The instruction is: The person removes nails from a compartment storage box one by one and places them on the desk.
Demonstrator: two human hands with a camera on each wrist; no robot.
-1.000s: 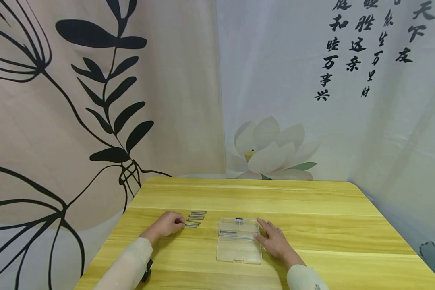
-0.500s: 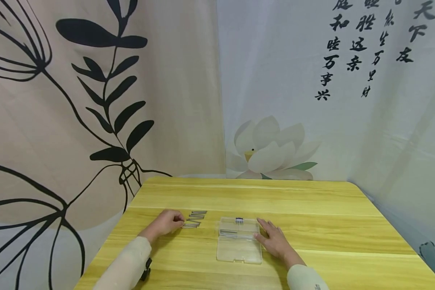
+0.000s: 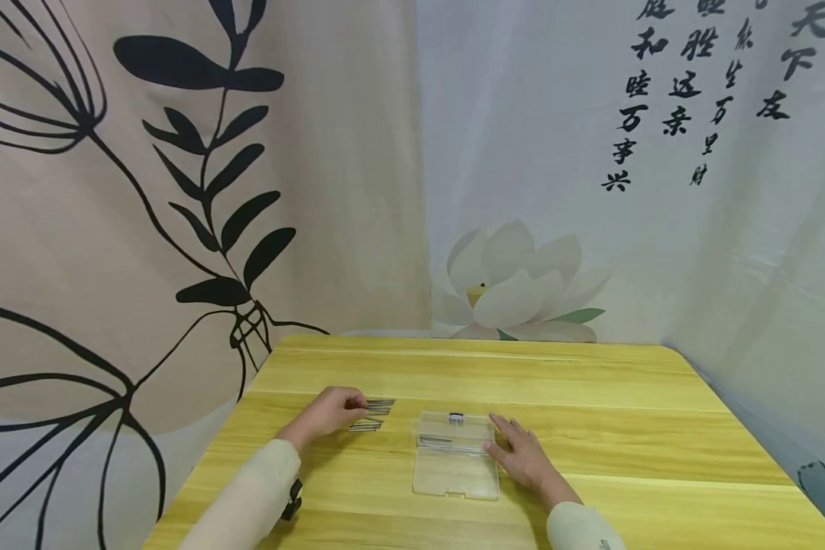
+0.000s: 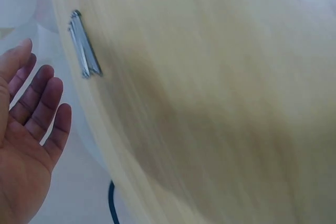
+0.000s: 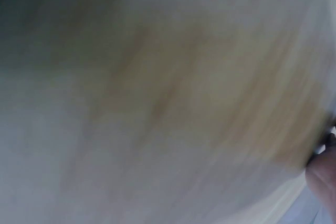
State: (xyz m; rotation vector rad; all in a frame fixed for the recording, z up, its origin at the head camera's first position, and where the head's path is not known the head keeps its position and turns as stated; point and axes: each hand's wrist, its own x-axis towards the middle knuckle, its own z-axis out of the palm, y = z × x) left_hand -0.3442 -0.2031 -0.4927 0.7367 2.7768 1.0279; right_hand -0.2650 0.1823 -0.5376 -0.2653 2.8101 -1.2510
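Two small groups of thin metal nails lie on the table, left of a clear plastic box [image 3: 456, 472]. My left hand [image 3: 326, 414] is at the left ends of the farther nails [image 3: 381, 407], thumb and index finger close together. Whether they pinch a nail is hidden. Just below lie the nearer nails [image 3: 365, 425]. In the left wrist view the other fingers [image 4: 51, 98] curve loosely, apart from the visible nails [image 4: 84, 45]. My right hand [image 3: 522, 456] rests with extended fingers against the open box's right side. Several thin metal pieces [image 3: 435, 439] lie in the box.
The wooden table [image 3: 626, 428] has rounded far corners. Behind it hangs a printed curtain [image 3: 357, 191]. A dark band [image 3: 292, 500] sits on the left wrist. The right wrist view is blurred, showing mostly wood grain.
My left hand has shifted from the nearer nails up and right to the farther ones. The nearer nails slid slightly left first. My right hand and the box stay put.
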